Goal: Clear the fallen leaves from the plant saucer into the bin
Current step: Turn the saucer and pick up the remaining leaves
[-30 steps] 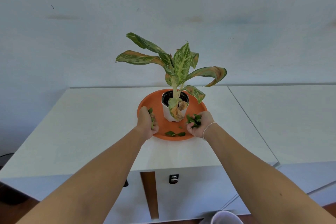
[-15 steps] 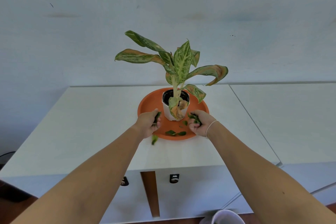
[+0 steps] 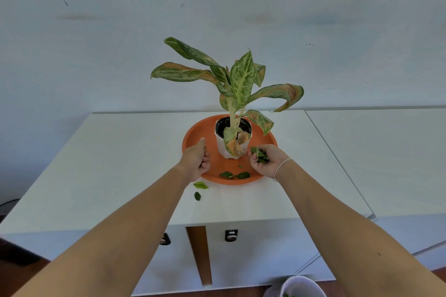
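The orange plant saucer (image 3: 269, 138) sits on a white cabinet top, with a white pot (image 3: 224, 146) and its spotted plant (image 3: 242, 79) standing in it. Three fallen green leaves (image 3: 226, 174) lie at the saucer's front. My right hand (image 3: 266, 164), over the saucer's right front, is closed on a bunch of green leaves (image 3: 258, 155). Over the saucer's left rim, my left hand (image 3: 196, 160) has its fingers curled, and no leaf shows in it. Two leaves (image 3: 200, 185) lie on the cabinet top just below that hand. The white bin (image 3: 303, 286) is on the floor at the bottom right.
The white cabinet top (image 3: 108, 164) has its front edge close to me, and a second cabinet top (image 3: 386, 152) adjoins it on the right. A wall stands right behind. Two small locks (image 3: 231, 235) sit on the cabinet front.
My left hand slid to the saucer's left rim, and the leaves it held now lie on the cabinet top. My right hand lifted slightly, still holding its bunch.
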